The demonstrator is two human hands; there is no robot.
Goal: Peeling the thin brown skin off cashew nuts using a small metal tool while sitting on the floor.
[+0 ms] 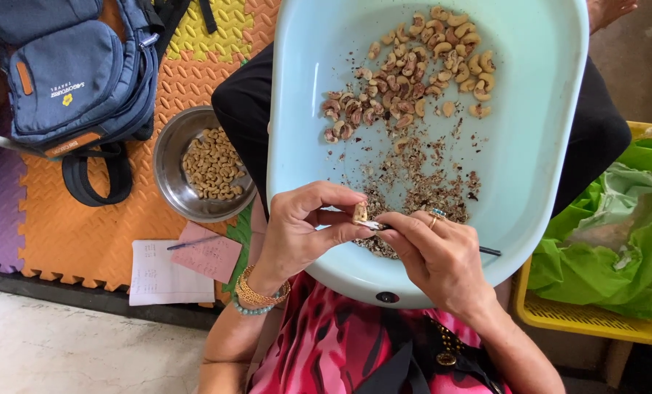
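Foam mat floor [85, 226], pale basin [545, 146] on lap. Left hand [296, 233] pinches a cashew [360, 212] over the basin's near rim; right hand [435, 255] grips a small blade [373, 225] against it. Nut looks light, brittle: hold by its sides, gently.

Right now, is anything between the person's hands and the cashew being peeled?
Nothing visible. The left hand pinches the cashew in its fingertips, and the right hand sets a thin metal tool right against it. Both hands sit over the pale blue tray, above the husk scraps.
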